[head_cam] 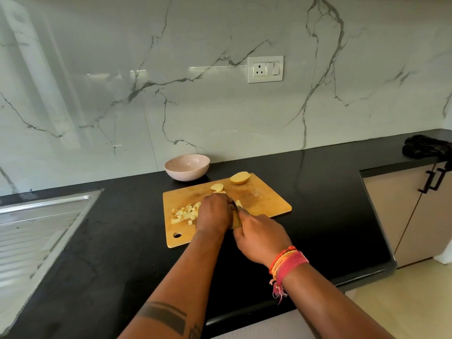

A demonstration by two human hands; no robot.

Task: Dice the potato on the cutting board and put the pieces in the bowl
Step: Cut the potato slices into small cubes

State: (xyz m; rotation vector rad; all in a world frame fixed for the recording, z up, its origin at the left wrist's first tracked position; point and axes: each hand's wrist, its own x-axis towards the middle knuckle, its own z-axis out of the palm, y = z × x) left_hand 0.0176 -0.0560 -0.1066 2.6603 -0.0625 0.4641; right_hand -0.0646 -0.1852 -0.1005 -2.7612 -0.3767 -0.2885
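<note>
The dicing is about half done, I judge: a heap of diced pieces (pixel 185 213) lies near the left edge of the cutting board (pixel 266 201), a potato half (pixel 240 178) waits at its far edge, and some slices (pixel 217 187) lie just in front of that. The bowl (pixel 187 166) stands on the black worktop (pixel 97 241) just beyond the board's far left corner, with no pieces visible in it. The left hand (pixel 214 214) arches over the piece being cut, fingers curled down on it. The right hand (pixel 261 238) grips a knife (pixel 236 208), blade pointing away. Next come more cuts, fingertips tucked clear.
</note>
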